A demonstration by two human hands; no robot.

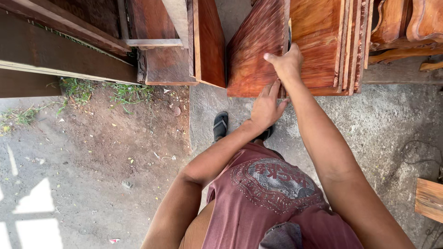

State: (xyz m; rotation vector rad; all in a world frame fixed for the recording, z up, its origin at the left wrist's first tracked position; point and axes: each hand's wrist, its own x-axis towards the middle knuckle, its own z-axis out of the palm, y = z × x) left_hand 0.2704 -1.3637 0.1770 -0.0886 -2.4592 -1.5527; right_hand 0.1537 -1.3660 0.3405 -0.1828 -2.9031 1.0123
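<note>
Nearest, the left hand, fingers straight and pressed together, lies flat against the lower edge of a reddish, glossy, grained wooden panel. Beyond, the right hand curls over its upright edge, among stacked boards.

The upright polished wooden panel is reddish-brown with dark streaky grain. Right of that panel, stacked boards glow orange-brown. Below it, concrete ground is speckled grey; left, dirt is dull brown.
</note>
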